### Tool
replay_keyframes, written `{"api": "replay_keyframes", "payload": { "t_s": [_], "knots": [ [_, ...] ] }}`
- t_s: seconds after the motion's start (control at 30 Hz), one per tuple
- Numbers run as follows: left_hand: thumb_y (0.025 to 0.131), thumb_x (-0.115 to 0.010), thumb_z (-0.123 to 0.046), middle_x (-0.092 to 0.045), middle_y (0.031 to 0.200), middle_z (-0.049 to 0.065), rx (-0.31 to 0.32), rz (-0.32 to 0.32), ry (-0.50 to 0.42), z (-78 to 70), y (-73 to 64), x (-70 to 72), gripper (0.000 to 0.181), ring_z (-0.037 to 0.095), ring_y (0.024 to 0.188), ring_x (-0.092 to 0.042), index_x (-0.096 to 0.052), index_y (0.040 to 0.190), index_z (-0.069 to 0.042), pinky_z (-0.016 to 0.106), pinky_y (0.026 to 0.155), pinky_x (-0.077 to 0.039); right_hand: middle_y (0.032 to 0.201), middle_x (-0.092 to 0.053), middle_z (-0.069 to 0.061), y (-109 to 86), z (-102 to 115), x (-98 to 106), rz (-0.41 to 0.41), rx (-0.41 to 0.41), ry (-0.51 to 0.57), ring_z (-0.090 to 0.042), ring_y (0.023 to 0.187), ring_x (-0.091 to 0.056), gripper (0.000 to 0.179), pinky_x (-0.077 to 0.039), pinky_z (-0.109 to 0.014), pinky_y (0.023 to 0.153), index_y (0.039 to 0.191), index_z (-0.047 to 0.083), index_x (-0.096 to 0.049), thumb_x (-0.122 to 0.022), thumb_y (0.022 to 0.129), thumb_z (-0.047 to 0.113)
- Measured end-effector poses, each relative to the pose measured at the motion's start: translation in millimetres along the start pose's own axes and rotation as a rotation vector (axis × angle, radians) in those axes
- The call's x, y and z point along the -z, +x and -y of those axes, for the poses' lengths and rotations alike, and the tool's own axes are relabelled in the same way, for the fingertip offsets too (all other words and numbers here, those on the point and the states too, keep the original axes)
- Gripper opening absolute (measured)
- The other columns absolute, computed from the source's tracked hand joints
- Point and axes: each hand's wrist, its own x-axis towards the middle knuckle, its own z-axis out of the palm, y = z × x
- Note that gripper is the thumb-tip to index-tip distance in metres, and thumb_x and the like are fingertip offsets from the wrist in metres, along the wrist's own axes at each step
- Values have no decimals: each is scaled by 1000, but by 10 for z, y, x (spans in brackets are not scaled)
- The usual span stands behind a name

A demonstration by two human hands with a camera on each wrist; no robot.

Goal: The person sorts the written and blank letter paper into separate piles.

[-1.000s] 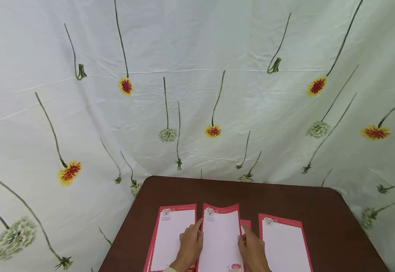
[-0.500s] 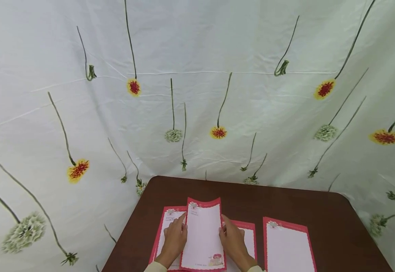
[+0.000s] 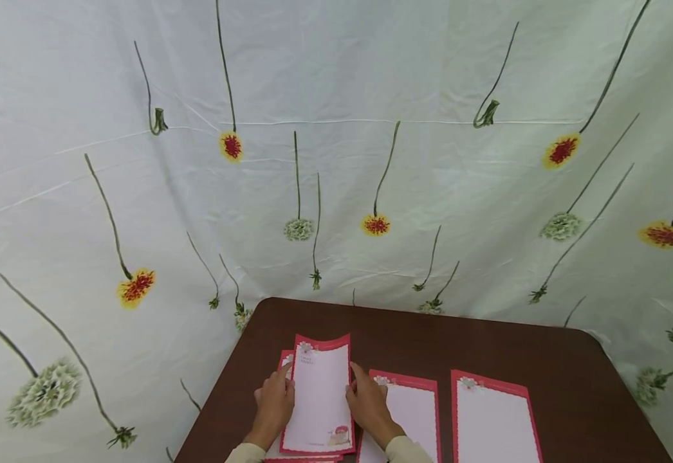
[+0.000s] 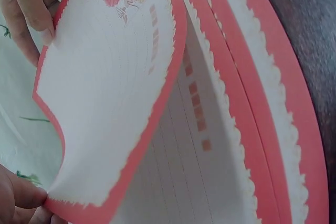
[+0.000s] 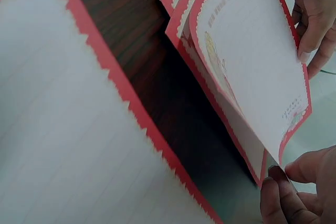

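Note:
A sheet of letter paper (image 3: pixel 322 402) with a red scalloped border, a flower at its top left and a printed picture at its bottom right hangs between both hands, its top edge bowed. My left hand (image 3: pixel 273 406) pinches its left edge, and my right hand (image 3: pixel 369 404) pinches the right edge. The wrist views show thumbs and fingers on the edges of the held sheet (image 4: pixel 105 82). Directly beneath lie several like sheets in a loose pile (image 4: pixel 194 187), mostly hidden by the held one.
Two more red-bordered sheets lie to the right: a nearer one (image 3: pixel 408 411), partly behind my right forearm, and a farther one (image 3: pixel 495 418). All rest on a dark brown table (image 3: pixel 423 337). A white flowered cloth (image 3: pixel 336 77) hangs behind the table.
Both hands have carried the held sheet leftward from the middle, over the left pile. The sheet beside my right hand has come into fuller view. The head view has shifted slightly.

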Motion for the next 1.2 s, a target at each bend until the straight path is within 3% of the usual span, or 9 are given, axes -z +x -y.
{"api": "replay_keyframes", "payload": {
  "t_s": [0.23, 0.5, 0.73, 0.83, 0.97, 1.2],
  "knots": [
    [99, -64, -7, -68, 96, 16, 31, 7, 10, 105, -4, 31, 34, 42, 97, -66, -65, 132, 1, 55, 77, -40, 80, -61, 8, 9, 62, -97, 7, 5, 17, -10, 76, -58, 50, -32, -45, 78, 145, 0, -57, -70, 98, 9],
    [101, -63, -8, -69, 107, 22, 48, 13, 17, 94, 10, 59, 34, 44, 102, -64, -63, 133, 2, 55, 78, -39, 81, -61, 6, 9, 68, -118, 4, -2, -12, -13, 79, -60, 52, -32, -46, 79, 146, 0, -56, -70, 97, 9],
    [99, -63, -7, -70, 108, 23, 61, -2, 25, 96, -19, 74, 35, 45, 102, -65, -64, 132, 4, 56, 78, -39, 83, -56, 3, 20, 56, -140, 21, -8, -38, -16, 84, -58, 57, -35, -55, 83, 147, 1, -56, -74, 94, 11],
    [95, -64, -9, -70, 109, 25, 77, -9, 44, 126, -29, 41, 37, 47, 104, -65, -64, 130, 6, 59, 80, -41, 94, -60, -3, 15, 55, -159, 13, -9, -69, -24, 93, -61, 58, -36, -58, 83, 146, 1, -57, -76, 92, 12],
    [93, -66, -13, -68, 113, 27, 117, 22, 69, 172, -52, 6, 43, 48, 107, -62, -64, 131, 8, 62, 83, -41, 106, -60, -11, 20, 55, -196, 7, -31, -98, -33, 104, -60, 57, -37, -62, 87, 143, 0, -60, -77, 91, 14],
    [94, -64, -15, -61, 118, 30, 165, 80, 55, 210, -82, -18, 48, 49, 112, -55, -60, 134, 11, 62, 85, -37, 103, -58, -12, 24, 18, -251, 16, -66, -158, -31, 101, -55, 53, -37, -59, 85, 138, -1, -64, -78, 90, 17]
  ]
}}
